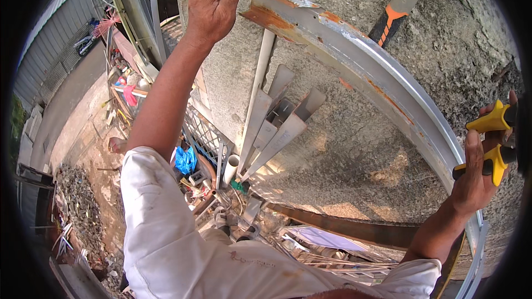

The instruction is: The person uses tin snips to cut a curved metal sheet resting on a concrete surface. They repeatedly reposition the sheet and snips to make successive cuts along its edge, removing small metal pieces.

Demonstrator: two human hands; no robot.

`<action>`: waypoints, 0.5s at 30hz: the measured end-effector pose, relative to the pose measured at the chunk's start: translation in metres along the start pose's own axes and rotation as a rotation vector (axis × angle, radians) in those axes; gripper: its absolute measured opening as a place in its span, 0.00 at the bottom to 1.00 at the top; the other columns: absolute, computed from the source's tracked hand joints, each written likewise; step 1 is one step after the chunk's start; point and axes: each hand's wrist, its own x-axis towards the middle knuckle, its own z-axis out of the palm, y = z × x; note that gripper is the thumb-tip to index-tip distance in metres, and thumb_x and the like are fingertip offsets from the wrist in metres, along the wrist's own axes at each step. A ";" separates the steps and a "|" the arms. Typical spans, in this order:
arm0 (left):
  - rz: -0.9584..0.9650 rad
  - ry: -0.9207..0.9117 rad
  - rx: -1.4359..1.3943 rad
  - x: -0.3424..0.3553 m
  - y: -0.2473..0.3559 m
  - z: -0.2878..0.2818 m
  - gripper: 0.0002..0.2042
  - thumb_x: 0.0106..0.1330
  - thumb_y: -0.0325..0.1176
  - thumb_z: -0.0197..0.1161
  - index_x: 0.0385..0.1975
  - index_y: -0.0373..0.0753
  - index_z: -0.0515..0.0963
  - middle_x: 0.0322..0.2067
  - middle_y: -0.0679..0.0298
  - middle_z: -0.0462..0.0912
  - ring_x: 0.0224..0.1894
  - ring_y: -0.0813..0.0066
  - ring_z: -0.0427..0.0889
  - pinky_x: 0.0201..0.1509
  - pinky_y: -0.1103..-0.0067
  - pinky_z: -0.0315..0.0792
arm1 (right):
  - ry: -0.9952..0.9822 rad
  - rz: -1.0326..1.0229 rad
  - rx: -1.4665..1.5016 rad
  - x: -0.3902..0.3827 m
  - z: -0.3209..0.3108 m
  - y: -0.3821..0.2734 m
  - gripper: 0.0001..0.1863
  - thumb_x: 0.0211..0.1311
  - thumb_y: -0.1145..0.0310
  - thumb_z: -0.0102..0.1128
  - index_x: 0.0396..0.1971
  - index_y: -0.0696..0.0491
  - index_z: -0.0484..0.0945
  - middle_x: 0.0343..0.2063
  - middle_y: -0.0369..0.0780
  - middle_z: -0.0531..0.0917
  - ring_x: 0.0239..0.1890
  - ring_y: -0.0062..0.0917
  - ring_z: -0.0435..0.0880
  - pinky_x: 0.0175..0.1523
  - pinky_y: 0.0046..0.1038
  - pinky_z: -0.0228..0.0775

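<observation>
A long curved-looking metal channel (382,72), grey with rust patches, runs along the rough concrete surface from upper middle to lower right. At its upper end is my left hand (213,8), fingers stretched out and partly cut off by the top edge, the thumb close to the channel's rim. My right hand (476,180) grips a two-handled tool with yellow and black grips (493,166) beside the channel's right part; the tool's head is lost in the dark rim, so its exact kind does not show. A wide grey-bladed tool (402,5) with a black and orange handle lies above the channel.
Several short metal channel pieces (282,124) lean on the concrete beside a pale pipe (260,83). Below are a blue plastic bag (185,160), a metal lattice (208,133), a rubble heap (80,202) and scattered scrap. My sandalled feet (221,218) stand among debris.
</observation>
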 end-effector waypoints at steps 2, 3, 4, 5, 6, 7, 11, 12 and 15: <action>0.004 0.048 -0.023 0.004 0.000 0.028 0.20 0.76 0.42 0.48 0.43 0.31 0.81 0.43 0.46 0.82 0.51 0.48 0.80 0.58 0.61 0.71 | 0.078 -0.456 -0.262 0.051 0.003 0.011 0.25 0.71 0.62 0.64 0.61 0.56 0.67 0.47 0.45 0.79 0.45 0.29 0.82 0.49 0.32 0.78; 0.000 0.032 -0.053 0.001 0.001 0.039 0.22 0.77 0.45 0.47 0.46 0.30 0.81 0.47 0.45 0.81 0.54 0.47 0.78 0.62 0.60 0.69 | 0.148 -0.859 -0.379 0.072 0.006 0.018 0.21 0.74 0.56 0.61 0.53 0.56 0.66 0.36 0.45 0.80 0.30 0.26 0.86 0.34 0.29 0.86; 0.000 0.020 -0.084 -0.003 0.001 0.049 0.25 0.79 0.47 0.45 0.49 0.29 0.80 0.50 0.45 0.81 0.58 0.46 0.77 0.66 0.59 0.67 | 0.154 -0.604 -0.506 0.074 0.002 0.022 0.25 0.70 0.55 0.67 0.55 0.57 0.72 0.46 0.45 0.80 0.43 0.29 0.84 0.49 0.32 0.79; 0.045 0.034 -0.080 -0.008 0.001 0.057 0.25 0.79 0.48 0.45 0.49 0.30 0.80 0.50 0.45 0.81 0.58 0.45 0.77 0.66 0.58 0.67 | 0.160 -0.343 -0.626 0.077 0.000 0.028 0.29 0.66 0.54 0.73 0.58 0.59 0.78 0.56 0.45 0.81 0.57 0.33 0.82 0.64 0.36 0.72; 0.089 0.044 -0.076 -0.012 -0.001 0.064 0.25 0.79 0.48 0.46 0.48 0.30 0.81 0.49 0.45 0.81 0.57 0.44 0.77 0.66 0.57 0.67 | 0.168 -0.344 -0.803 0.080 0.000 0.036 0.31 0.65 0.52 0.73 0.58 0.59 0.78 0.55 0.45 0.81 0.57 0.34 0.82 0.63 0.36 0.72; 0.131 0.053 -0.069 -0.016 -0.003 0.069 0.25 0.79 0.48 0.46 0.47 0.30 0.81 0.49 0.45 0.81 0.57 0.43 0.77 0.65 0.57 0.67 | 0.173 -0.342 -0.978 0.084 0.002 0.045 0.32 0.65 0.50 0.73 0.59 0.58 0.77 0.54 0.46 0.81 0.56 0.34 0.83 0.62 0.37 0.73; 0.050 0.052 -0.137 -0.021 -0.015 0.084 0.26 0.78 0.51 0.46 0.44 0.30 0.80 0.43 0.45 0.80 0.49 0.44 0.77 0.59 0.56 0.68 | 0.266 -0.540 -0.866 0.084 0.011 0.065 0.37 0.62 0.51 0.75 0.62 0.59 0.72 0.49 0.47 0.81 0.53 0.36 0.83 0.59 0.40 0.74; 0.085 0.098 -0.132 -0.021 -0.017 0.086 0.26 0.78 0.51 0.46 0.43 0.30 0.80 0.41 0.45 0.79 0.46 0.44 0.77 0.57 0.57 0.68 | 0.256 -0.551 -0.808 0.085 0.014 0.067 0.38 0.62 0.52 0.76 0.63 0.59 0.71 0.49 0.46 0.81 0.53 0.36 0.83 0.59 0.41 0.74; 0.115 0.151 -0.144 -0.020 -0.018 0.085 0.26 0.78 0.52 0.47 0.37 0.32 0.79 0.35 0.47 0.78 0.40 0.46 0.75 0.51 0.58 0.68 | 0.225 -0.645 -0.827 0.089 0.019 0.067 0.41 0.58 0.56 0.80 0.64 0.58 0.68 0.47 0.47 0.81 0.52 0.38 0.82 0.57 0.41 0.73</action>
